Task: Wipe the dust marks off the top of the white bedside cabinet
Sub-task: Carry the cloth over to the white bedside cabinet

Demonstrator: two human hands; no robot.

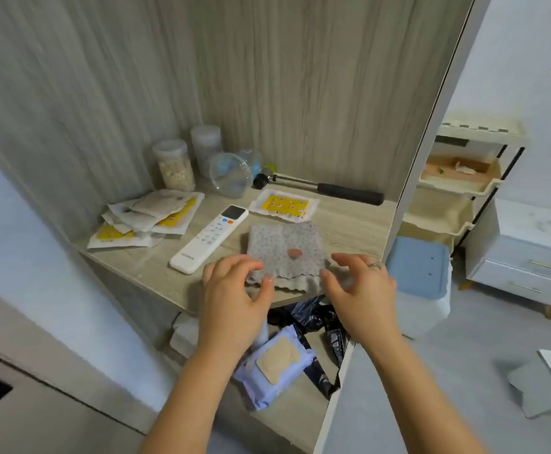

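A folded grey patterned cloth [285, 250] lies at the front edge of a wooden shelf [156, 267]. My left hand [234, 290] hovers at the cloth's near left corner, fingers loosely curved, the fingertips at its edge. My right hand [359, 286], with a ring on one finger, hovers at the near right corner with fingers spread. Neither hand grips the cloth. The white bedside cabinet [529, 250] stands far right on the floor, with faint marks on its top.
On the shelf lie a white remote [210, 239], yellow sachets [146, 221], jars [174, 165], a clear bowl [230, 175] and a black-handled tool [333, 190]. Below are a wet-wipe pack [274, 365] and black bag [316, 319]. A blue-lidded bin [419, 273] and cream rack [464, 178] stand right.
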